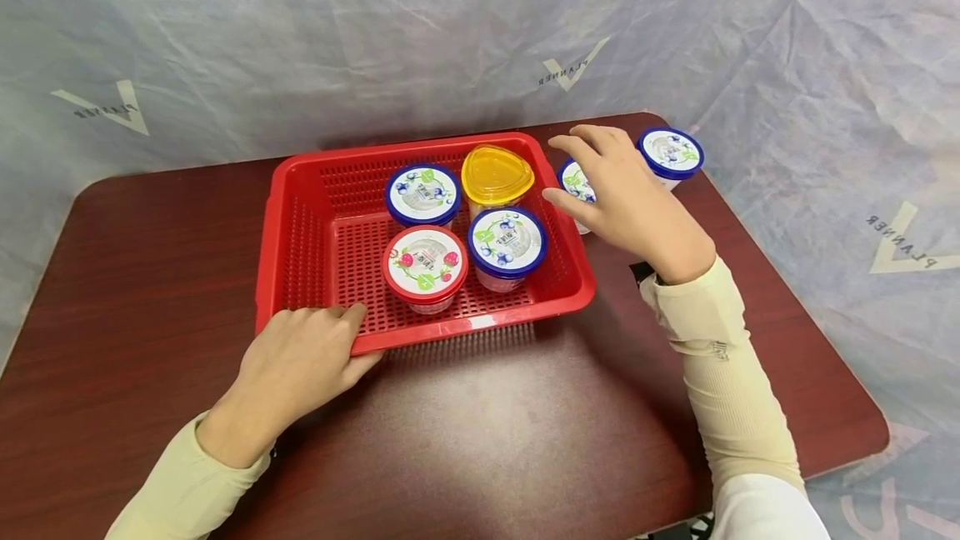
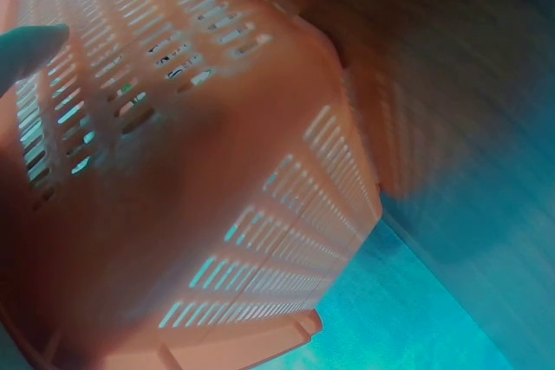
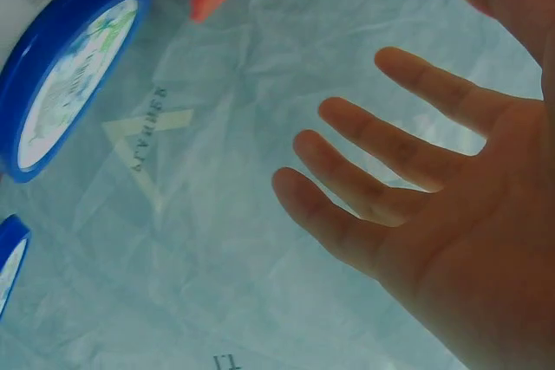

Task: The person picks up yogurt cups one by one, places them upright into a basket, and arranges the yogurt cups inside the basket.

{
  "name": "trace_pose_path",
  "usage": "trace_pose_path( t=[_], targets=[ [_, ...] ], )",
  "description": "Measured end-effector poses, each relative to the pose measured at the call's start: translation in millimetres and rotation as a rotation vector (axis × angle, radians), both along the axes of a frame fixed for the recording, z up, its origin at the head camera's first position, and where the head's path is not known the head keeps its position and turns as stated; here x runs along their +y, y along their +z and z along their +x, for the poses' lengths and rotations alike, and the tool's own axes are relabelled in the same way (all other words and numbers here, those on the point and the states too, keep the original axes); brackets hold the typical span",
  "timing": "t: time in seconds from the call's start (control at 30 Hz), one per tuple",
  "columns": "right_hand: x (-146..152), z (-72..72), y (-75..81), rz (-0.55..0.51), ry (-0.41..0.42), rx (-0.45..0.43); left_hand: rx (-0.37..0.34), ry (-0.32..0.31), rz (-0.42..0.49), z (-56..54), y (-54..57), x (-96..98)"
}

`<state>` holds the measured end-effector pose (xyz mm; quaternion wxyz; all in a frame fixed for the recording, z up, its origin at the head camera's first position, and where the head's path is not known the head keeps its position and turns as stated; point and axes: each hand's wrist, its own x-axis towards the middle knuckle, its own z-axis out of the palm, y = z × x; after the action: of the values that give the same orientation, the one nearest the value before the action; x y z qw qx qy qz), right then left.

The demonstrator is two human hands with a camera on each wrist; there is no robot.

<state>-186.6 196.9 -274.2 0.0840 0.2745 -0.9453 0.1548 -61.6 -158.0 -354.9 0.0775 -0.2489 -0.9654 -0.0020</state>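
Nearby, gripping basket (image 1: 352, 265) by near rim (image 1: 442, 330) with left hand (image 1: 298, 363), probably for steadiness. Inside, towards right end: 4 tubs (image 1: 425, 260). Farther, holding nothing with right hand (image 1: 628, 202), spread wide, perhaps for clearance, near 2 blue-lidded tubs (image 1: 670, 148) outside.

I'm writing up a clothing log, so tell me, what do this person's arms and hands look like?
The left hand and right hand wear no gloves. Both the left sleeve and right sleeve are cream; the right has fine ribbing and a small dark marking. Further up that arm is white cloth. Something black shows at the right wrist, unclear what.
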Motion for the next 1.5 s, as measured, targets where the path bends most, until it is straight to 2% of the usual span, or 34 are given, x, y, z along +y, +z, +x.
trace_pose_path(
  t=[0.5,0.83,1.07,1.3,1.5],
  targets=[
    [17.7,-31.8,-18.6,-0.023,-0.113,-0.082,0.0,0.005,0.002,1.7,0.8,-1.2],
    [24.2,-52.0,-40.1,0.021,-0.158,-0.176,-0.011,0.007,-0.001,1.7,1.3,-1.2],
    [23.1,-58.1,-52.1,0.07,-0.192,-0.247,-0.008,0.006,-0.003,1.2,0.7,-0.9],
    [25.1,-60.1,-57.1,0.103,-0.239,-0.311,0.003,0.0,-0.001,0.3,0.8,-0.4],
    [26.6,-63.0,-59.2,0.098,-0.231,-0.281,0.005,0.001,-0.003,0.4,0.8,-0.6]
  ],
)
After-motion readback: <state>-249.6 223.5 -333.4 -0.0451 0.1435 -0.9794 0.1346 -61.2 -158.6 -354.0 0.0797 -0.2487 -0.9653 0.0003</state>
